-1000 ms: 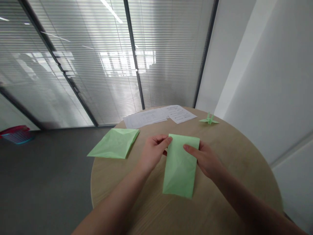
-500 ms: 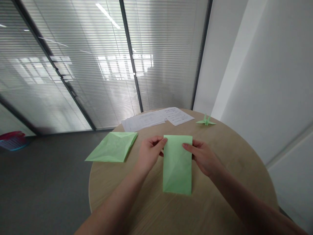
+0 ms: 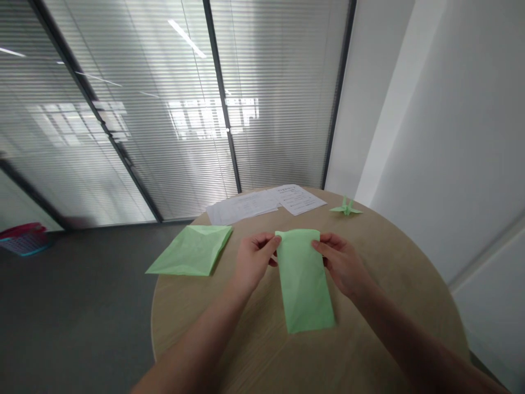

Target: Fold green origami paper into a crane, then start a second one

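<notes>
A folded sheet of green paper (image 3: pixel 304 284), a tall rectangle with faint diagonal creases, hangs between my hands over the table. My left hand (image 3: pixel 257 257) pinches its upper left corner, thumb on the front face. At the upper right edge, my right hand (image 3: pixel 337 260) grips it the same way. The fingers behind the paper are partly hidden. The top edge bows slightly, and the lower end slants toward the right. To the left lies another green paper (image 3: pixel 191 251), creased and jutting past the table's edge.
The round wooden table (image 3: pixel 381 328) bears white printed sheets (image 3: pixel 246 207) at its far side. A small green origami crane (image 3: pixel 346 207) stands at the far right. Blinds behind glass (image 3: pixel 279 109) and a white wall (image 3: pixel 463 137) border the table. A red-and-blue basket (image 3: pixel 24 239) sits on the floor.
The lower end of the held paper has swung to the right, and its top edge now curves. My right hand has slid closer to the top corner. The view has tilted slightly.
</notes>
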### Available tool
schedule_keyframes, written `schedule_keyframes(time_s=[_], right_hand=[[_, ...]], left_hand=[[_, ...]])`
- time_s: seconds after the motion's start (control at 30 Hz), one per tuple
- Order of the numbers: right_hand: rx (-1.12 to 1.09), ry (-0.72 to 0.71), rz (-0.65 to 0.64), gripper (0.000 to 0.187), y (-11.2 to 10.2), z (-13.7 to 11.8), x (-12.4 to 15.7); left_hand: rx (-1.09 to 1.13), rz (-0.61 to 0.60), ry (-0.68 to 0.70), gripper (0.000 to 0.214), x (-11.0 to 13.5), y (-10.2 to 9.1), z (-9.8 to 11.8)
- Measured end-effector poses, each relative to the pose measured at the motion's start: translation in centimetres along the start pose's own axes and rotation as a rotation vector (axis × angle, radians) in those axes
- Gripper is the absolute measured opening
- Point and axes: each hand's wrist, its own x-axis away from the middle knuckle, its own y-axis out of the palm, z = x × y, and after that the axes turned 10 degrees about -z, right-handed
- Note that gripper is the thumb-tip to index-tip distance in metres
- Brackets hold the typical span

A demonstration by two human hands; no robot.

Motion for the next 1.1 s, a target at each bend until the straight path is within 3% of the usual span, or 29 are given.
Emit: schedule_keyframes(time_s=[0.27, 0.4, 0.73, 1.1], right_hand=[[0.077, 0.061, -0.131, 0.043, 0.3, 0.5, 0.5], [0.024, 0.140, -0.190, 0.033, 0.3, 0.8, 0.5], [-0.046, 0.072, 0.000, 0.029, -0.1, -0.2, 0.1], [-0.080, -0.027, 0.040, 0.031, 0.0, 0.3, 0.0]], left_hand=[[-0.058, -0.083, -0.033, 0.025, 0.0, 0.5, -0.7], [-0.067, -0.087, -0.032, 0.025, 0.0, 0.6, -0.8], [0.023, -0.007, -0.026, 0.024, 0.0, 0.2, -0.1], [0.026, 0.001, -0.033, 0.023, 0.0, 0.6, -0.5]])
